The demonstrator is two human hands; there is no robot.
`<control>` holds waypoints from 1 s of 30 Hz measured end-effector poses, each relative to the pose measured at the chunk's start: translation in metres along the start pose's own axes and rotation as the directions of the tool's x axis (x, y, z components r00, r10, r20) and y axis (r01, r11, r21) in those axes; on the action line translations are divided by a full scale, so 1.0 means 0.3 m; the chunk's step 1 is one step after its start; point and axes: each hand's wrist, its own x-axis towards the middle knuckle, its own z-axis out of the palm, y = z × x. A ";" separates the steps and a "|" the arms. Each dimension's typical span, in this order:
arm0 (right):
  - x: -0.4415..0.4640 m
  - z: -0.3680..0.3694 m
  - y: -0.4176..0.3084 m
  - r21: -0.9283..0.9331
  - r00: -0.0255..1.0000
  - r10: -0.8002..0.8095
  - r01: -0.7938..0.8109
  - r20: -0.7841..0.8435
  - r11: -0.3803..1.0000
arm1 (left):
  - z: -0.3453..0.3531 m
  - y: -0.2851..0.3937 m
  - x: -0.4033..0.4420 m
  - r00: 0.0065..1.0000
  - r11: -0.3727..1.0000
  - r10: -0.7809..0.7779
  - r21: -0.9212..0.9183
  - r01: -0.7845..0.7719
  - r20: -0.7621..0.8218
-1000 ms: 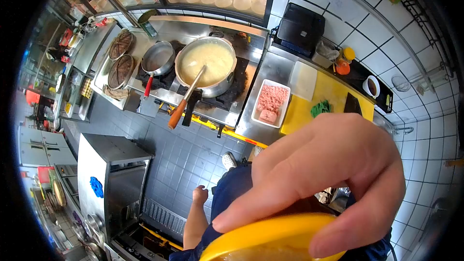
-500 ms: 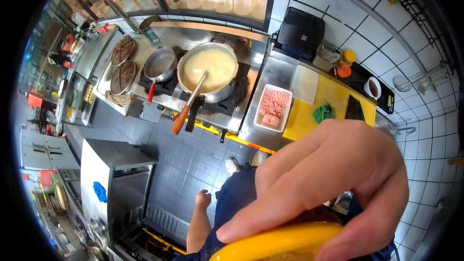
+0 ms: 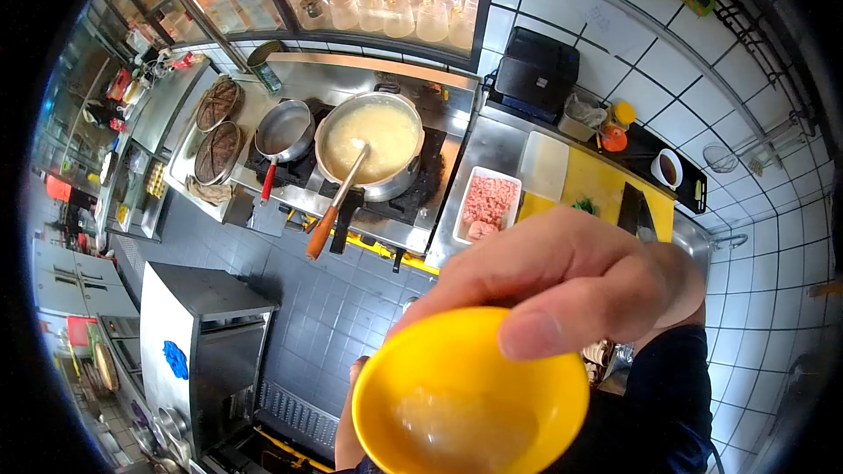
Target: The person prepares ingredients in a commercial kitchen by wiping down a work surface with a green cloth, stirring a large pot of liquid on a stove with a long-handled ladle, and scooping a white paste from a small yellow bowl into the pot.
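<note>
My right hand (image 3: 562,276) grips a small yellow bowl (image 3: 439,347) by its rim, thumb on the near side, close to the camera. The bowl is tilted so its inside shows, with a little whitish, cloudy residue at the bottom. Low beside the bowl, a sliver of my left hand (image 3: 356,370) shows at my side; its fingers are mostly hidden. On the stove beyond stands a large pot (image 3: 413,171) of pale, thick liquid, with an orange-handled ladle (image 3: 338,197) resting in it.
Left of the pot is a small red-handled saucepan (image 3: 285,127). A white tray of minced meat (image 3: 487,202) sits right of the stove, beside a yellow cutting board (image 3: 601,167) with chopped greens (image 3: 585,205) and a cleaver (image 3: 632,211). A steel cabinet (image 3: 202,316) stands at left.
The yellow bowl has come up into view and tipped to show its inside, with my right hand still holding its rim. My left hand is now mostly covered by the bowl.
</note>
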 end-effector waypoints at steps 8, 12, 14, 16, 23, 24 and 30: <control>-0.020 -0.029 -0.004 -0.166 0.990 0.010 -0.032 -0.137 0.986 | 0.061 -0.061 0.023 0.973 0.754 -0.164 -0.615 0.230 0.163; -0.026 -0.034 -0.007 -0.147 0.980 0.019 -0.049 -0.199 0.988 | -0.064 0.063 -0.045 0.991 0.988 -0.022 0.156 0.002 0.128; -0.023 -0.044 -0.003 -0.169 0.980 0.000 -0.035 -0.199 0.985 | -0.098 0.102 -0.074 0.990 0.992 -0.122 0.041 0.119 0.072; -0.020 -0.052 0.006 -0.187 0.980 -0.029 -0.009 -0.198 0.982 | -0.135 0.151 -0.097 0.983 0.984 -0.173 -0.031 0.175 0.059; -0.025 -0.055 0.012 -0.209 0.963 -0.056 -0.001 -0.264 0.978 | -0.130 0.149 -0.102 0.985 0.986 -0.165 0.031 0.163 0.051; -0.024 -0.054 0.011 -0.214 0.959 -0.059 -0.002 -0.277 0.977 | -0.130 0.151 -0.103 0.985 0.986 -0.167 0.021 0.166 0.053; -0.022 -0.055 0.014 -0.282 0.964 -0.116 0.045 -0.240 0.958 | -0.115 0.145 -0.113 0.983 0.984 -0.179 0.018 0.178 0.046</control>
